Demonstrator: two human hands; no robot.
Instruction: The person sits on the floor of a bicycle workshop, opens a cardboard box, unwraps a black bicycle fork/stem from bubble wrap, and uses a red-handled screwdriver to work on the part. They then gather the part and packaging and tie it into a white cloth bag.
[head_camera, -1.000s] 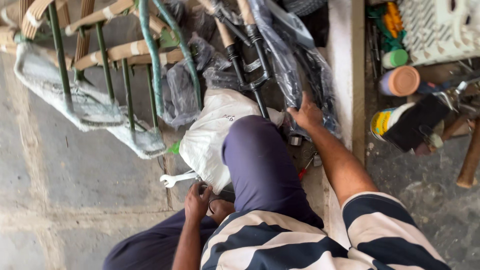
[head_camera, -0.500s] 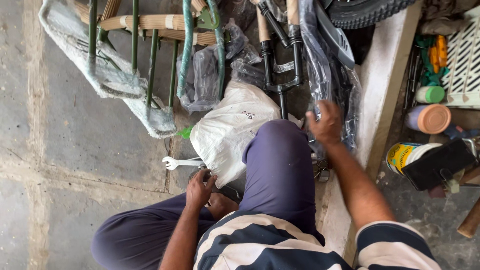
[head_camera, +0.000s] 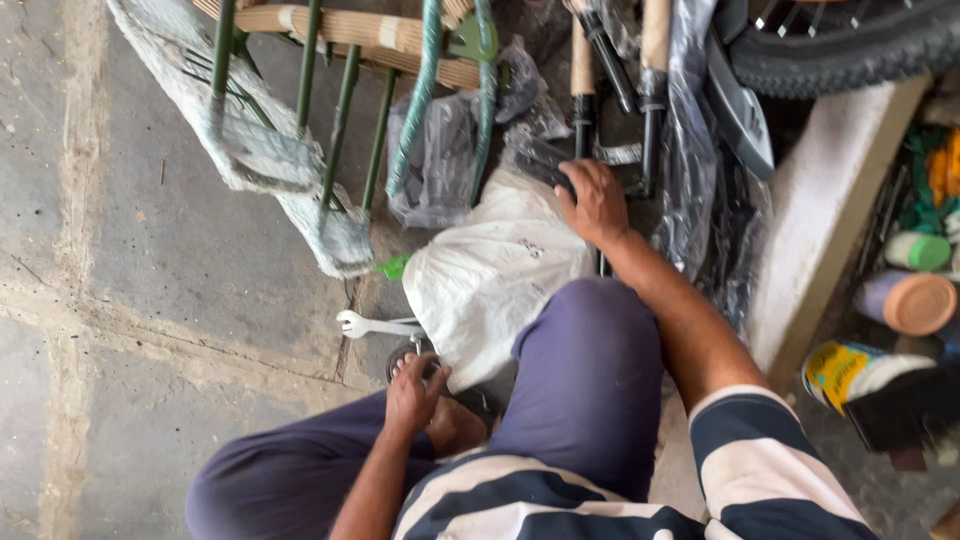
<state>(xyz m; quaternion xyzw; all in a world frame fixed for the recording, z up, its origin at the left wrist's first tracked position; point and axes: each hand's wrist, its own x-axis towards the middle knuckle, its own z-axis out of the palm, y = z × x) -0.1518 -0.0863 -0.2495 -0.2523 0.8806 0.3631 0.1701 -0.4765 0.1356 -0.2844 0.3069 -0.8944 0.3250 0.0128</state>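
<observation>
White sack (head_camera: 490, 280) edges the right hand (head_camera: 597, 203) (grasp hidden); left hand (head_camera: 414, 392), fingers curled on a dark wheel (head_camera: 402, 358).

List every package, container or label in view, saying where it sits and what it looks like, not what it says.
White sack: on the floor ahead of the knee, lumpy, with a small dark print; the right hand rests at its top edge.
Clear plastic bag: behind the sack, crumpled, greyish.
Labelled can: far right, lying on its side, yellow, green and white label.
Purple tub: right, orange lid.
White bottle: above it, green cap.
</observation>
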